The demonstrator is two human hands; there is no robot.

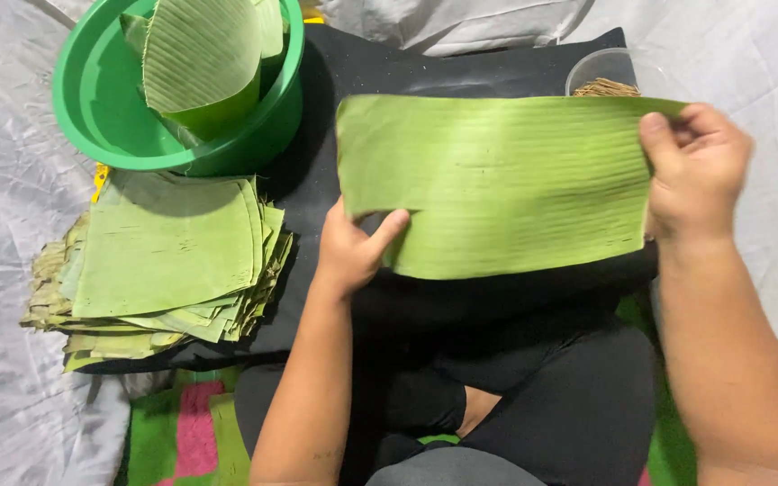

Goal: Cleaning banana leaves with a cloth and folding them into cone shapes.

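A long rectangular piece of green banana leaf (506, 180) is held flat in the air above my lap and a black cloth (461, 72). My left hand (351, 250) grips its lower left edge, thumb on top. My right hand (695, 171) pinches the right end, thumb on the upper corner. The leaf hides whatever lies under it.
A stack of cut leaf pieces (164, 261) lies at the left. Behind it a green plastic basin (92, 99) holds rolled leaves (204, 54). A clear tub of brown sticks (605, 83) sits at the back right. White sheeting (11, 180) covers the floor; a patterned mat (173, 432) lies near my legs.
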